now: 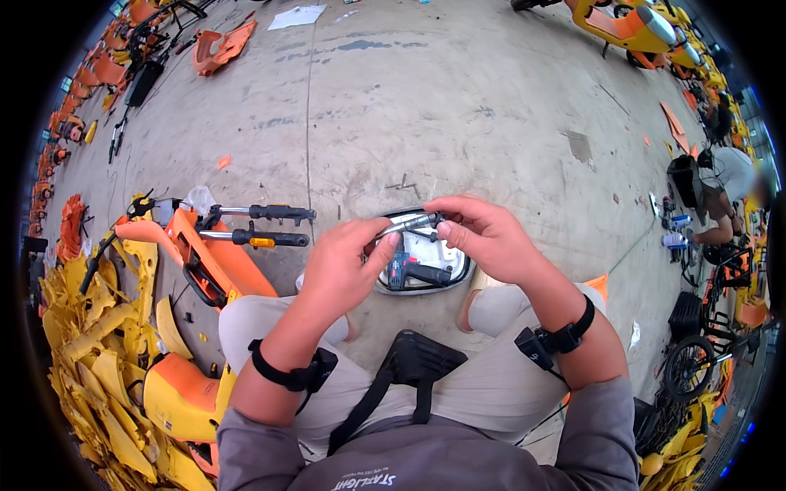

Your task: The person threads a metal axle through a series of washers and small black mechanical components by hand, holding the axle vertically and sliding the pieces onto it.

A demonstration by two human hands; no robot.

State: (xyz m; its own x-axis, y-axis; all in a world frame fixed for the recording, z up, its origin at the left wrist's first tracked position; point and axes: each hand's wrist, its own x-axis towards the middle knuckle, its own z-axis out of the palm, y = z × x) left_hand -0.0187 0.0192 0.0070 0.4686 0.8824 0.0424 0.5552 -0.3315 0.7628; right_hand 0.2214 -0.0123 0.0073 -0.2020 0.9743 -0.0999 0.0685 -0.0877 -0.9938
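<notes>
Between my two hands is a short silvery metal rod with a darker, thicker end, perhaps a socket tool (416, 222). My left hand (342, 260) pinches its left end between thumb and fingers. At the dark end, the thumb and fingers of my right hand (490, 237) close around it. Below them on the floor lies an open tool case (460, 279) with a black rim and white lining. Inside it rests a teal and black cordless drill (399, 268), its grip pointing right. My hands partly cover the case's far side.
Left of my legs sit an orange scooter body panel (214, 254), handlebars with black grips (274, 239) and a heap of yellow plastic panels (98, 352). Another person (729, 180) crouches at the right near spray cans (675, 240). A yellow scooter (626, 29) stands far right.
</notes>
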